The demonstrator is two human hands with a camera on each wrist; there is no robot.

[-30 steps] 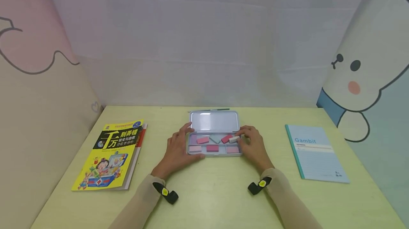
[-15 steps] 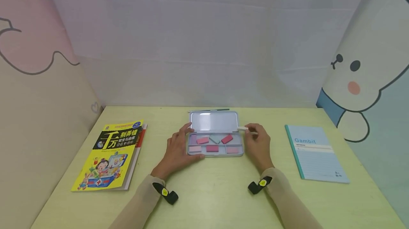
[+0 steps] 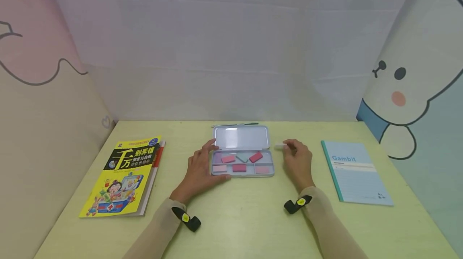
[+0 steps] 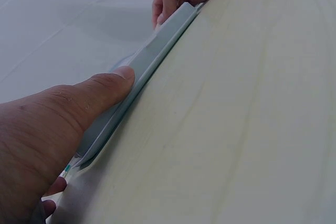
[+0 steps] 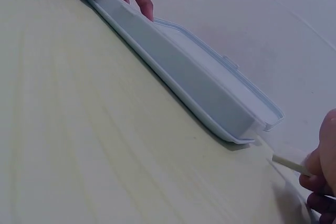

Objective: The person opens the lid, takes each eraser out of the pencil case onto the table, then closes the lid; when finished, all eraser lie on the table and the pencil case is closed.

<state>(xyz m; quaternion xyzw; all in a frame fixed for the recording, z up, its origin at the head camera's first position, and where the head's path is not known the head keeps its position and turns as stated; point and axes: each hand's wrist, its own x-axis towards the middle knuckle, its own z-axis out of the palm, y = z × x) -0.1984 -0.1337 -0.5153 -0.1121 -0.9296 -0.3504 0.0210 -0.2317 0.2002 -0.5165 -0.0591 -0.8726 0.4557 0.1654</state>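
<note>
The left hand [image 3: 199, 169] grips the near end of the box [image 3: 253, 175], thumb against the wall on the person's side and fingers round towards the hinge corner, probably to keep it from sliding. The box lies between the hands, touching the left and apart from the right. The right hand [image 3: 298, 162] pinches the white block [image 3: 279, 146] by one end; the free end points towards the box, a hold that likely leaves most of it uncovered. Whether this block touches the table [image 3: 246, 223] I cannot tell.

The lid [image 3: 249, 138] lies opened away from the person, beyond both hands, so the compartments face up. Within reach of the left thumb sit a purple block [image 3: 217, 158] and a pale pink block [image 3: 219, 168]; nearer the right hand are a tilted red block [image 3: 256, 157] and a pink block [image 3: 262, 169].

The brush [image 3: 235, 124] lies just behind the lid, which stands between it and the hands. The book [image 3: 126, 178] is out beyond the left hand, the notebook [image 3: 356, 172] beyond the right, both clear of the grips. The left fingers beside the hinge might hamper the lid
</note>
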